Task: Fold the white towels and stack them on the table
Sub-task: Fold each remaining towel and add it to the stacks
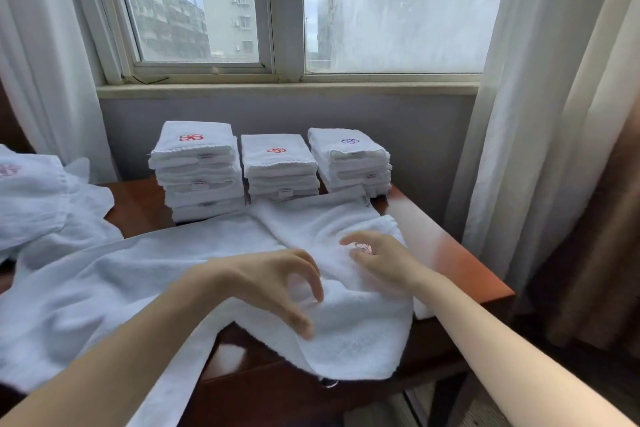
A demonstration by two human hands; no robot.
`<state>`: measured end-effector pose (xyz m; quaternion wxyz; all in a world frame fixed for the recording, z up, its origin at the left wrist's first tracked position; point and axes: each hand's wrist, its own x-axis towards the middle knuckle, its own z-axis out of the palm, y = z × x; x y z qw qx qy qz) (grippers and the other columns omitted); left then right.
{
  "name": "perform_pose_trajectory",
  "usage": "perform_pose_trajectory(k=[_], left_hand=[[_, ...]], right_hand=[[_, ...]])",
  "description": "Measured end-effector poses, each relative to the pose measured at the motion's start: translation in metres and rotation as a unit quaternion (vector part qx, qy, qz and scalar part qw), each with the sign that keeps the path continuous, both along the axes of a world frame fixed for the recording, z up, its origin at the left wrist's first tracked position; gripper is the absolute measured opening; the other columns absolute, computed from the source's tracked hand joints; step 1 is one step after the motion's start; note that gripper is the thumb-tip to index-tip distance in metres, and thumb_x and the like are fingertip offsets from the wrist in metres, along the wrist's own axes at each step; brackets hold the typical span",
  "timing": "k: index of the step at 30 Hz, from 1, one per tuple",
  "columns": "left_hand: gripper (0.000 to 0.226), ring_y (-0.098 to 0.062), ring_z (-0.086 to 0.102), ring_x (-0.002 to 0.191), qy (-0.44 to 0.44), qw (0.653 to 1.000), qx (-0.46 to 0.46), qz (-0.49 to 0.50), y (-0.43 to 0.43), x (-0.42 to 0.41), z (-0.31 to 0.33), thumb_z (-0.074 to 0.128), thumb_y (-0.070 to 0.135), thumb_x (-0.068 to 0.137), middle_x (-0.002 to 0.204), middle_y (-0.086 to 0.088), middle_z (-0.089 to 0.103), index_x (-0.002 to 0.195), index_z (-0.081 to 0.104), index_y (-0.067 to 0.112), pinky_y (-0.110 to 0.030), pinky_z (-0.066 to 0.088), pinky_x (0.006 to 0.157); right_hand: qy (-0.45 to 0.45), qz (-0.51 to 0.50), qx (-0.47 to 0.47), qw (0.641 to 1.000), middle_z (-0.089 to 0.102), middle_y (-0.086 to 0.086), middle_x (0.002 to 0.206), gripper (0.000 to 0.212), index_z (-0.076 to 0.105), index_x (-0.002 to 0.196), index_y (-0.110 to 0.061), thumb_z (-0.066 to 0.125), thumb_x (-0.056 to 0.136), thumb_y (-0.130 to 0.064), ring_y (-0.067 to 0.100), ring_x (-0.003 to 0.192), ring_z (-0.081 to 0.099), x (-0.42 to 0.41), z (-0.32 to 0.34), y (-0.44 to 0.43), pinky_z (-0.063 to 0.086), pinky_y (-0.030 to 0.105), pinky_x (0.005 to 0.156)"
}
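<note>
A large white towel (104, 288) lies spread and partly folded across the wooden table (460, 260), its near edge hanging over the front. My left hand (273, 282) hovers just above the towel's middle with fingers curled in a claw, holding nothing. My right hand (377, 256) rests on the towel's folded right part, fingers relaxed beside a small red emblem. Three stacks of folded white towels stand at the back: a left stack (199, 172), a middle stack (278, 168) and a right stack (351, 159).
A heap of unfolded white towels (45, 204) lies at the left. Behind the table are a wall and a window sill (287, 88). Curtains (540, 114) hang on both sides. The table's right edge drops off near the right curtain.
</note>
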<state>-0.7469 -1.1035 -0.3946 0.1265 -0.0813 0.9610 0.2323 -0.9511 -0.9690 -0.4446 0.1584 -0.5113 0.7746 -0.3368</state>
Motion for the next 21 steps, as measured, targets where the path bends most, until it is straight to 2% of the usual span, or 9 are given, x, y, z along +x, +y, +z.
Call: perform_pose_trajectory(k=[2,4,8,12,14,16,18,19,21], left_hand=[[0.05,0.005,0.035,0.123,-0.037,0.997,-0.068,-0.021,0.01,0.0,-0.004,0.079,0.066,0.054,0.131,0.033,0.034,0.096,0.055,0.054,-0.022,0.033,0.1],[0.053,-0.001,0.036,0.123,-0.046,0.993,-0.111,-0.023,0.016,0.002,-0.008,0.08,0.058,0.053,0.133,0.029,0.032,0.094,0.049,0.051,-0.029,0.039,0.101],[0.042,-0.003,0.042,0.121,-0.026,0.991,-0.133,-0.011,0.024,0.007,-0.011,0.08,0.054,0.058,0.135,0.03,0.036,0.088,0.053,0.044,-0.032,0.04,0.101],[0.025,0.002,0.047,0.108,0.007,0.989,-0.145,-0.007,0.03,0.011,-0.015,0.078,0.05,0.07,0.131,0.029,0.044,0.074,0.054,0.042,-0.02,0.036,0.079],[0.021,0.004,0.051,0.101,0.024,0.991,-0.134,-0.004,0.03,0.013,-0.018,0.075,0.047,0.076,0.127,0.026,0.05,0.079,0.055,0.042,-0.023,0.042,0.081],[0.018,0.001,0.056,0.095,0.071,0.993,-0.086,0.023,0.03,0.014,-0.019,0.071,0.044,0.085,0.11,0.02,0.059,0.089,0.055,0.039,-0.026,0.047,0.084],[0.02,0.001,0.048,0.072,0.163,0.984,-0.046,0.053,0.029,0.013,-0.017,0.067,0.042,0.09,0.081,0.017,0.053,0.085,0.049,0.036,-0.023,0.041,0.069],[0.023,-0.002,0.042,0.064,0.211,0.974,-0.035,0.07,0.028,0.011,-0.016,0.066,0.04,0.092,0.072,0.015,0.046,0.082,0.046,0.034,-0.025,0.035,0.063],[0.024,-0.005,0.037,0.061,0.285,0.952,-0.013,0.108,0.028,0.005,-0.013,0.064,0.038,0.093,0.067,0.012,0.042,0.081,0.045,0.03,-0.027,0.032,0.061]], right_hand=[[-0.004,-0.006,-0.004,1.0,0.061,-0.012,0.131,0.029,0.066,0.121,-0.026,0.052,0.098,-0.016,0.004,0.123,0.053,0.002,0.003,0.009,0.036,0.018,0.105],[0.002,-0.007,-0.008,1.0,0.062,-0.014,0.128,0.028,0.067,0.118,-0.026,0.052,0.097,-0.016,0.0,0.12,0.052,0.005,0.003,0.017,0.035,0.01,0.098],[0.031,-0.003,-0.026,0.999,0.065,-0.016,0.117,0.021,0.07,0.107,-0.028,0.056,0.095,-0.019,-0.003,0.117,0.052,0.016,0.001,0.031,0.033,0.002,0.086],[0.042,0.01,-0.036,0.998,0.066,-0.015,0.103,0.017,0.069,0.098,-0.034,0.058,0.091,-0.023,-0.004,0.104,0.057,0.032,-0.001,0.046,0.043,0.016,0.089],[0.047,0.022,-0.015,0.999,0.066,-0.016,0.101,0.015,0.068,0.1,-0.036,0.061,0.088,-0.032,-0.005,0.101,0.058,0.041,0.0,0.053,0.046,0.02,0.089],[0.037,0.043,0.001,0.998,0.066,-0.018,0.105,0.028,0.067,0.109,-0.038,0.064,0.084,-0.049,-0.006,0.105,0.057,0.047,0.002,0.06,0.046,0.022,0.093],[0.014,0.069,0.01,0.997,0.062,-0.021,0.118,0.053,0.059,0.124,-0.043,0.066,0.077,-0.066,-0.007,0.115,0.052,0.055,0.007,0.065,0.042,0.023,0.1],[0.01,0.081,0.005,0.997,0.058,-0.023,0.126,0.065,0.053,0.131,-0.044,0.067,0.074,-0.069,-0.008,0.12,0.049,0.059,0.011,0.066,0.04,0.023,0.102],[0.02,0.096,-0.025,0.995,0.054,-0.026,0.131,0.075,0.044,0.138,-0.046,0.073,0.071,-0.063,-0.005,0.124,0.047,0.068,0.016,0.063,0.041,0.024,0.102]])
